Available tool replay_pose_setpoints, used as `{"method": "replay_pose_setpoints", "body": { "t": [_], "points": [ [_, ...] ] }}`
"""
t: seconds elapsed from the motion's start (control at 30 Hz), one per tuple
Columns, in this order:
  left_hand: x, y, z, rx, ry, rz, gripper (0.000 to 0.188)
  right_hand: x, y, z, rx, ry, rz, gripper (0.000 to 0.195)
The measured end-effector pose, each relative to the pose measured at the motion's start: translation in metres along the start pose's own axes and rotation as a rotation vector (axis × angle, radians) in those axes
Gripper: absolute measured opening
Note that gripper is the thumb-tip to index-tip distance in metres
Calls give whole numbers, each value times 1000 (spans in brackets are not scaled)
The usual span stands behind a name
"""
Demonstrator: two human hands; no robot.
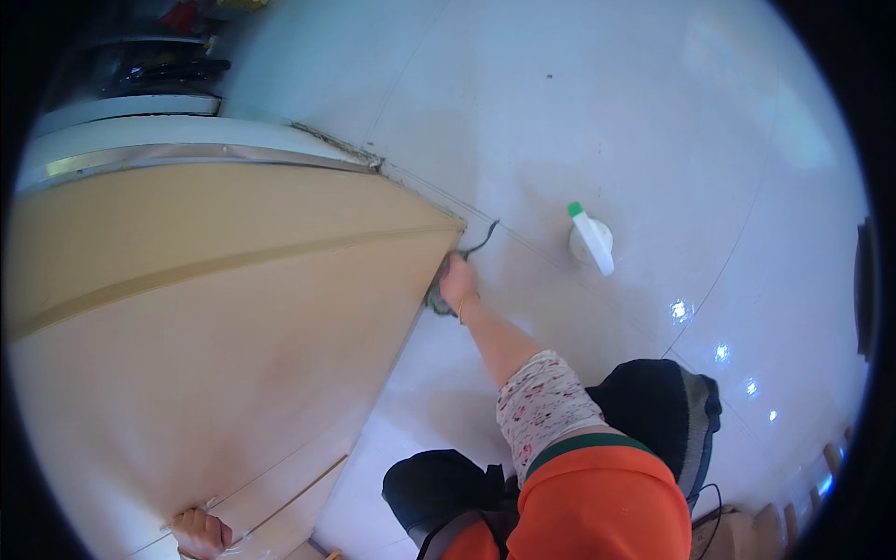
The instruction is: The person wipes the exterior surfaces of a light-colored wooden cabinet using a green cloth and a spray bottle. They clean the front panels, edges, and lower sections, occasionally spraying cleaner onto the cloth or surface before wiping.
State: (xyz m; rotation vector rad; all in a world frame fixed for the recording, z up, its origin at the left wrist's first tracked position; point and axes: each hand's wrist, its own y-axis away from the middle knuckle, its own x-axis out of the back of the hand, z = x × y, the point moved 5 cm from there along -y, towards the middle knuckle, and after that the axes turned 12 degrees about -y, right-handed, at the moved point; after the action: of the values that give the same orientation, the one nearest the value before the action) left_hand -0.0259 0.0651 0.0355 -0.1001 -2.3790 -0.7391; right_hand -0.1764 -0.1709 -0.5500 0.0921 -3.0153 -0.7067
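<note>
My right hand (458, 280) presses a dark grey-green cloth (439, 297) into the line where a beige panelled surface (294, 308) meets the pale floor. A thin dark tail of the cloth (484, 241) trails past the panel's corner. At the lower left, my left hand (201, 533) rests at the panel with its fingers curled. Whether it grips anything there is hard to make out. To the right of the cloth, a white spray bottle (592, 241) with a green nozzle tip stands upright on the floor, apart from both hands.
A metal strip (224, 152) edges the panel's far side, with a grimy seam (336, 145) beside it. Dark shelving with blurred items (175, 70) lies at the upper left. My black-clad knees (437, 493) are close below. Slatted wooden furniture (770, 525) stands at the lower right.
</note>
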Motion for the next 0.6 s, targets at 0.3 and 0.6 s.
{"method": "replay_pose_setpoints", "body": {
  "t": [0.3, 0.6],
  "points": [
    [6, -11, 4, -27, -16, 17, 15, 39, -54, 8, -175, -476, 51, 12],
    [2, -4, 4, 0, -3, 6, 16, 32, -41, 0, -277, -778, -109, 15]
  ]
}}
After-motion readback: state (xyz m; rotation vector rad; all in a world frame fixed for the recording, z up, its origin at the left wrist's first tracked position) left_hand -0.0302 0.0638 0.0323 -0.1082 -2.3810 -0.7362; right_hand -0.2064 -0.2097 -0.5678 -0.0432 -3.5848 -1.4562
